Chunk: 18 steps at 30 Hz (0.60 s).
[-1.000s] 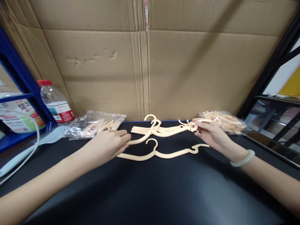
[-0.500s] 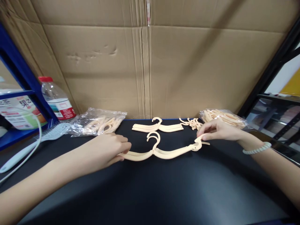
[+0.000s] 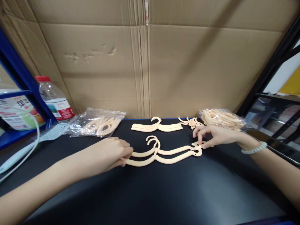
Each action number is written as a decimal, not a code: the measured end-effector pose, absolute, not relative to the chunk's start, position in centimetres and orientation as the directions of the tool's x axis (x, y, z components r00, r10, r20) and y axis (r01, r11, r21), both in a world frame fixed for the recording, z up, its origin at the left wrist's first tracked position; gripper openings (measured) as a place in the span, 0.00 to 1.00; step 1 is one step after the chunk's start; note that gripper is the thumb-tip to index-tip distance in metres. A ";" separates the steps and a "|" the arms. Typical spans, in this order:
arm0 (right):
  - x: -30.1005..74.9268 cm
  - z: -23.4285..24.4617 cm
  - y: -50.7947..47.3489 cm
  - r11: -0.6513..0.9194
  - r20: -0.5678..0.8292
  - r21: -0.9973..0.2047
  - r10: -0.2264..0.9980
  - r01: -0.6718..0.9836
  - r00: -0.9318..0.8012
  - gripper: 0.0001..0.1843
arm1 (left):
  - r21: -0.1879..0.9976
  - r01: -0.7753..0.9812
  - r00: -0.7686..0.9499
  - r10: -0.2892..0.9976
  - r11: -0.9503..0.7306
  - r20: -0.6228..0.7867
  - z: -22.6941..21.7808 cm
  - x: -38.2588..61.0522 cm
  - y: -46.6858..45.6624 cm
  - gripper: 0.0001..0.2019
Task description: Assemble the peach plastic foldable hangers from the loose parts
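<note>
Pinching both ends, the fingers (image 3: 127, 152) have drawn the front hanger (image 3: 170, 161) nearer.

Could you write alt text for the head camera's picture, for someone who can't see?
A left hand and right hand hold a cream hanger by its ends, in front of another hanger on a black table. Behind lie more hanger pieces, small hooked pieces and two clear bags.

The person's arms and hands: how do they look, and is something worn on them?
Both the left hand and the right hand are bare, without gloves. No sleeve shows on either forearm. A pale, ridged band circles the right wrist; the left wrist shows none.
</note>
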State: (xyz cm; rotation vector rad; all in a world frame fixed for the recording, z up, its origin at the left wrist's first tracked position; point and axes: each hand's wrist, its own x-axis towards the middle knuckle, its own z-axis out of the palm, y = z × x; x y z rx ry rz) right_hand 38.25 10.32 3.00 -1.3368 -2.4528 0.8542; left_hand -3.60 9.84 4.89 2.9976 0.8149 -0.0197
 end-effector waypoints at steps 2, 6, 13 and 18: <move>38.4 2.8 10.4 0.417 -0.082 -0.581 0.825 0.699 -0.559 0.13 | 0.010 0.510 0.860 0.509 -0.860 -0.031 4.9 -3.6 9.9 0.07; 38.4 2.5 10.5 0.427 -0.063 -0.587 0.823 0.688 -0.564 0.13 | 0.012 0.529 0.849 0.528 -0.849 -0.022 4.8 -3.6 9.8 0.07; 38.3 2.4 10.7 0.458 -0.072 -0.565 0.802 0.687 -0.594 0.16 | 0.089 0.527 0.849 0.528 -0.845 -0.011 4.8 -3.5 10.0 0.09; 38.7 2.2 10.9 0.438 -0.083 -0.534 0.825 0.724 -0.560 0.17 | 0.115 0.538 0.841 0.542 -0.835 0.002 4.7 -3.3 10.4 0.09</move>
